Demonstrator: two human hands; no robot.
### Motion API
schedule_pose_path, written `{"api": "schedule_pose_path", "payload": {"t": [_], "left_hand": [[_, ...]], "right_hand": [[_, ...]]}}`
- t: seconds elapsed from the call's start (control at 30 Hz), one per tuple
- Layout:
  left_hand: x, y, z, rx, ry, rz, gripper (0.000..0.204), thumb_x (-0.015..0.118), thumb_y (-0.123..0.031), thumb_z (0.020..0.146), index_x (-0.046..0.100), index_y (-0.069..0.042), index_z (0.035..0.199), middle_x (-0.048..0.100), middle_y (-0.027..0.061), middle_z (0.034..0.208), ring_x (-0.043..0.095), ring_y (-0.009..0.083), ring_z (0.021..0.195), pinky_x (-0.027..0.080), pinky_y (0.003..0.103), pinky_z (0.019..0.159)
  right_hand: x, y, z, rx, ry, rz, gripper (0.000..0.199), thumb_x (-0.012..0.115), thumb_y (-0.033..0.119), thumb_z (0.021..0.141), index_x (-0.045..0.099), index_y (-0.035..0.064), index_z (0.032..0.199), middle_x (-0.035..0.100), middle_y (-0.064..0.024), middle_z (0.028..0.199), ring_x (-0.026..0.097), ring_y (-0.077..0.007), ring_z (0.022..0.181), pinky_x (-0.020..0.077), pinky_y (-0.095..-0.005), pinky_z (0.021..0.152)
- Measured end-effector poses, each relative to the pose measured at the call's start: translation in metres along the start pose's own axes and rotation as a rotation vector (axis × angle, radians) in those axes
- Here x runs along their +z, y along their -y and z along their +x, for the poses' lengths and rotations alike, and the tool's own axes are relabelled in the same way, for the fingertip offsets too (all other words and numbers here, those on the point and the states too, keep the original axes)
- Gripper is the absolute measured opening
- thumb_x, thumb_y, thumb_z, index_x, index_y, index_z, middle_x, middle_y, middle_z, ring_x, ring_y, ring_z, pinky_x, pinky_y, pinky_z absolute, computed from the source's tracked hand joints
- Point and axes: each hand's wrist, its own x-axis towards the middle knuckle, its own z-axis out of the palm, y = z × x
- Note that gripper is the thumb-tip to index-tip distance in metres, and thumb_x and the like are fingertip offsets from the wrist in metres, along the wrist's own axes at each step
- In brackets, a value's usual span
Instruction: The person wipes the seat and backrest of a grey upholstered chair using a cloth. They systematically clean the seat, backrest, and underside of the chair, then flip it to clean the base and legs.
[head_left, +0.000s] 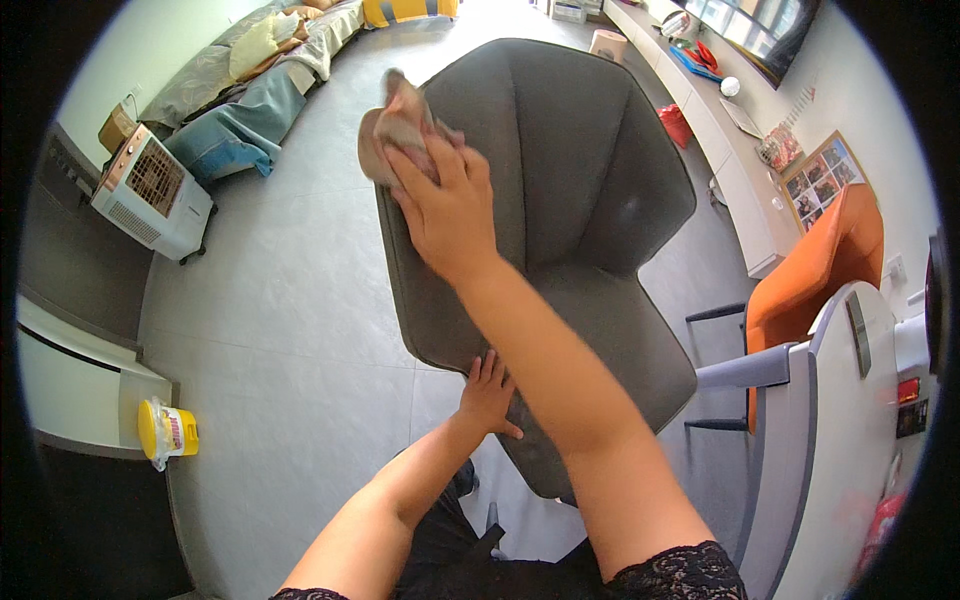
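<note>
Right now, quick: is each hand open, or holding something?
Left hand: open, fingers spread on the edge of the dark grey chair.
Right hand: holding a crumpled cloth at the chair's backrest.

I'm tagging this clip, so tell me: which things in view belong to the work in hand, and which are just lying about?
In the work:
crumpled cloth, in the right hand at the backrest's edge
dark grey chair, with the left hand on its seat

Just about:
white air cooler
yellow bucket
orange chair
</note>
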Motion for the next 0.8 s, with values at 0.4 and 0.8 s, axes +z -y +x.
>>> {"api": "schedule_pose_path", "payload": {"t": [0.4,0.8], "left_hand": [[-0.016,-0.009,0.000,-0.161,0.302,0.030,0.137,0.068,-0.083,0.051,0.010,-0.018,0.156,-0.002,0.0177,0.161,-0.003,0.0389,0.148,-0.001,0.052,0.117],[-0.003,-0.011,0.010,-0.165,0.456,0.038,0.135,0.065,-0.085,0.054,0.010,-0.014,0.156,-0.002,0.0149,0.162,-0.012,0.0375,0.147,-0.008,0.050,0.116]], "right_hand": [[-0.053,-0.047,-0.063,0.101,0.119,0.209,0.036,0.063,0.012,0.086,0.064,0.0160,0.122,0.058,-0.0163,0.120,0.053,-0.0363,0.109,0.0391,-0.0487,0.100],[0.013,-0.060,-0.121,0.157,0.080,-0.096,0.043,0.063,0.003,0.082,0.063,0.0114,0.124,0.052,-0.0164,0.131,0.047,-0.0364,0.123,0.0349,-0.0476,0.104]]}}
